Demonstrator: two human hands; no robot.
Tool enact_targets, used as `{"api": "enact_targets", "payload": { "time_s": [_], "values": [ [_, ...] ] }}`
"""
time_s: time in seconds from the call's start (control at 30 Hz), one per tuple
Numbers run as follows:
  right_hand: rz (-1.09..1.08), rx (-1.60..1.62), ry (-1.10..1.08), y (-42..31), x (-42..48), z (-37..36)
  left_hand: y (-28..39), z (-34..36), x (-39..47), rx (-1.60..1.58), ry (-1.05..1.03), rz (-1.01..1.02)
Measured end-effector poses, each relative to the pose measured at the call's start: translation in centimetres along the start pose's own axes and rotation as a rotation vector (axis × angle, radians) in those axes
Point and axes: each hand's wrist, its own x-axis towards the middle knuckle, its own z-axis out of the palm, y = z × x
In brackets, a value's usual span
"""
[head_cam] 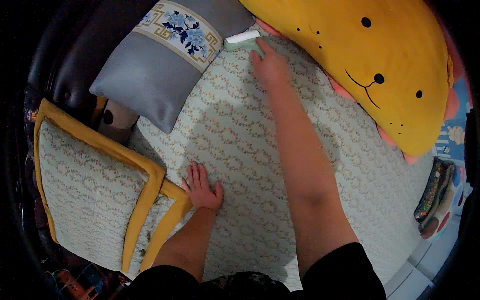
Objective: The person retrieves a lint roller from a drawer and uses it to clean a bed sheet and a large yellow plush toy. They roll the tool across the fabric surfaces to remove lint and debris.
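My right hand (272,69) reaches far forward and grips the pale green handle of a lint roller (243,36). Its white roll lies against the floral-print bed cover (240,142), in the gap between a grey pillow and a big yellow plush cushion. The index finger stretches along the roller's right end, and part of the handle is hidden by the hand. Lower down, my left hand (203,192) presses flat on the same cover with its fingers spread. It holds nothing and is beside the yellow-bordered corner of a folded quilt (90,187).
The grey pillow (138,71) has a blue flower band. At upper right is the yellow plush cushion (337,48) with drawn faces. A dark padded headboard (71,63) borders the left, near a brown plush thing (116,122). Folded fabric items (435,195) lie at the right edge.
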Motion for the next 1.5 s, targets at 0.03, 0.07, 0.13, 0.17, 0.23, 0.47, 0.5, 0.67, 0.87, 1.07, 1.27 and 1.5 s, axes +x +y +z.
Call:
{"api": "enact_targets", "payload": {
  "time_s": [0.03,0.07,0.13,0.17,0.23,0.47,0.5,0.67,0.87,1.07,1.27,1.5],
  "values": [
    [-0.014,0.024,0.0,0.9,0.4,-0.8,0.3,0.0,-0.2,-0.009,0.003,0.008],
    [-0.086,0.054,0.027,3.7,-0.2,-0.9,0.7,-0.1,-0.1,-0.023,-0.008,0.011],
    [-0.158,0.068,0.059,7.8,-4.3,-2.3,0.9,-0.4,0.4,-0.037,-0.025,0.005],
    [-0.159,0.057,0.055,8.4,-9.0,-3.4,0.3,-0.3,0.1,-0.021,-0.02,-0.006],
    [0.175,0.367,-0.078,9.4,-18.1,-6.2,-0.6,-0.1,-0.5,0.0,-0.011,-0.023],
    [0.501,0.044,-0.128,10.2,-38.3,-15.8,-0.1,0.3,-0.3,-0.052,0.01,-0.005],
    [0.509,0.055,-0.12,9.8,-38.6,-15.6,-0.2,0.5,-0.4,-0.058,0.023,0.002],
    [0.191,0.169,0.03,10.6,-23.8,-8.5,-0.8,0.2,-0.6,-0.051,-0.031,-0.029],
    [0.018,0.019,0.316,7.0,-0.1,-1.9,0.0,0.5,0.0,-0.057,0.008,0.017],
    [0.099,0.02,0.2,7.4,-2.4,-3.2,0.5,-0.6,0.1,-0.018,-0.041,-0.015],
    [0.175,-0.054,0.058,12.6,-30.2,-6.1,-0.6,0.4,-0.6,-0.069,0.051,-0.027],
    [0.582,0.068,-0.088,8.0,-46.4,-11.6,0.1,0.0,-0.4,-0.052,-0.027,-0.019]
  ]
}}
